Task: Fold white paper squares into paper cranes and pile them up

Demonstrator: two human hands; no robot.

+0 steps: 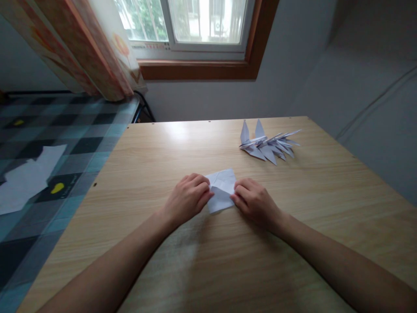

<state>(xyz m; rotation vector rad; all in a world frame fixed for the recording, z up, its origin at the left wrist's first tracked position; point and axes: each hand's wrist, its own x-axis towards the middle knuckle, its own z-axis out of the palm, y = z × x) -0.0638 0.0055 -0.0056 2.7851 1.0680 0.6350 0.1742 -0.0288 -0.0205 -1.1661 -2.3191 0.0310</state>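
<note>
Pale wood-grain tabletop [156, 161]; brown-framed window [208, 21] behind, checked cloth [86, 145] to the left. Left hand [190, 194], right hand [256, 201] pinch opposite edges of white paper [220, 202].

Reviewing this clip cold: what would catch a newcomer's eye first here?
Probably the small white paper near the middle of the table, pinched at its sides by the left hand and the right hand. Next, the spiky cluster of folded paper pieces farther back and to the right, then the bright window beyond the table.
</note>
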